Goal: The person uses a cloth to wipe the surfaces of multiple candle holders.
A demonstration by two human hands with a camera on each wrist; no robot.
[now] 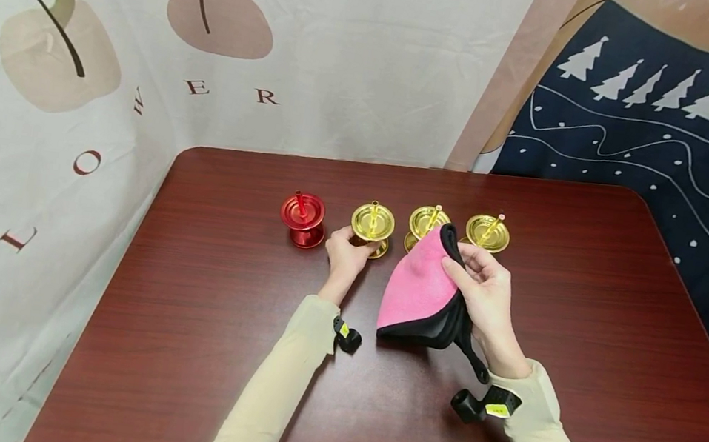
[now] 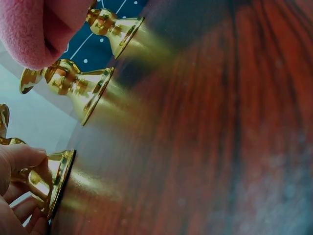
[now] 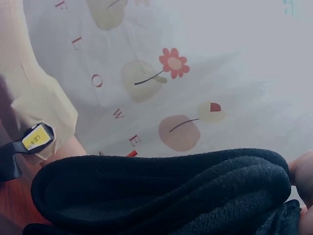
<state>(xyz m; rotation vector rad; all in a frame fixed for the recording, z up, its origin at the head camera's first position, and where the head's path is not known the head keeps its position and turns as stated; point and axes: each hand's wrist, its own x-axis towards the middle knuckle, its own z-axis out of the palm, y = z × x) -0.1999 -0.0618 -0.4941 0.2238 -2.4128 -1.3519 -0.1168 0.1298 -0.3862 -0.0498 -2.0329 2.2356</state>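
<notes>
Four small candle holders stand in a row toward the table's far side, each with a thin upright piece in its dish. My left hand (image 1: 348,254) grips the gold candle holder (image 1: 373,220) second from the left around its stem, thumb and fingers near the base in the left wrist view. Between thumb and fingers, my right hand (image 1: 486,291) holds a folded pink cloth (image 1: 416,289) with black edging and a hanging black strap. The cloth is just in front of the third candle holder (image 1: 427,219), also gold, and partly covers it. Its black edge (image 3: 161,191) fills the lower right wrist view.
A red candle holder (image 1: 304,222) stands left of my left hand. Another gold candle holder (image 1: 487,232) stands behind my right hand. All are on a dark red-brown wooden table (image 1: 193,319). Behind it hang a printed pale cloth (image 1: 361,65) and a navy cloth (image 1: 639,154).
</notes>
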